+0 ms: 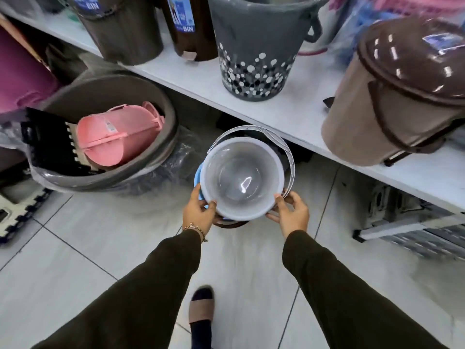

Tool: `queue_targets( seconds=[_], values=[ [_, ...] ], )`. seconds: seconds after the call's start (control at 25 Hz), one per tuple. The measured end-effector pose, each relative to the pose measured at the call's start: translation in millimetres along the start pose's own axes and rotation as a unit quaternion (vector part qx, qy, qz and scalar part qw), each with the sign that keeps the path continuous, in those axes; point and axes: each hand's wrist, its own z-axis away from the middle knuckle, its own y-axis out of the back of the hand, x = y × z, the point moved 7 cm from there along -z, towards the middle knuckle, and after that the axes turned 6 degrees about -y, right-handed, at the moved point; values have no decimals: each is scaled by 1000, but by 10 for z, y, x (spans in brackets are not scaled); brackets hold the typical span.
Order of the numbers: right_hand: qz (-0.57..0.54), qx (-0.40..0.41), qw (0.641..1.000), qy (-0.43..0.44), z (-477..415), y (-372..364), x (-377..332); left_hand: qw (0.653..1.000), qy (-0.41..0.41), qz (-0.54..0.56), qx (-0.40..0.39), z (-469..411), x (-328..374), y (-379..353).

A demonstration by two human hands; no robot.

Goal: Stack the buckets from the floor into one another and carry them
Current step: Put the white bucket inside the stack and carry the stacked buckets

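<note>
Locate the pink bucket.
Head view, left side: the pink bucket lies on its side inside the big grey tub on the floor, below the shelf.

Single view, head-worn wide-angle camera. I see it face forward and steeply down over both outstretched arms to the tiled floor. Hands sit close, mid-frame; a white shelf crosses the upper frame diagonally, bent by lens distortion. No second view.

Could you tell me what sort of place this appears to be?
Probably a housewares shop aisle: a white shelf lined with plastic bins, some bearing retail labels, and a large tub of stock on the tiled floor beside the nested buckets.
</note>
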Motion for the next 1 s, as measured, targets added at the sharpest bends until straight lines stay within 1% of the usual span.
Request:
queue_targets(
  seconds=[0.12, 0.24, 0.32, 0.4, 0.48, 0.52, 0.6, 0.68, 0.72, 0.8, 0.84, 0.92, 1.0],
  values=[
    [15, 12, 998, -60, -487, -425, 374, 997, 42, -63, -20, -579, -386, 79],
    [34, 48, 992, -114, -869, -653, 733, 984, 49, -168, -27, -1044, -649, 62],
    [73, 83, 984, -143, -980, -660, 910, 981, 79, -176, -28, -1210, -791, -24],
    [119, 131, 974, -142, -1088, -648, 1037, 976, 99, -188, -48, -1370, -897, -132],
    [147, 161, 968, -124, -1119, -617, 1046, 971, 92, -211, -69, -1460, -958, -197],
    [169, 171, 963, -118, -1153, -602, 1033, 970, 93, -212, -71, -1503, -988, -215],
    [245, 179, 943, -135, -1213, -545, 1040, 977, 121, -166, -63, -1545, -1119, -238],
    [310, 172, 915, -190, -1265, -508, 1168, 974, 183, -116, -70, -1558, -1290, -285],
    [321, 163, 907, -220, -1286, -506, 1252, 969, 216, -90, -78, -1568, -1397, -318],
    [299, 135, 907, -265, -1306, -542, 1431, 959, 267, -42, -80, -1576, -1530, -356],
    [275, 122, 911, -280, -1313, -573, 1500, 957, 277, -33, -80, -1593, -1562, -355],
    [231, 119, 921, -289, -1304, -607, 1581, 956, 277, -36, -87, -1617, -1578, -321],
    [165, 139, 936, -276, -1250, -632, 1591, 955, 275, -46, -103, -1598, -1565, -270]
  ],
)
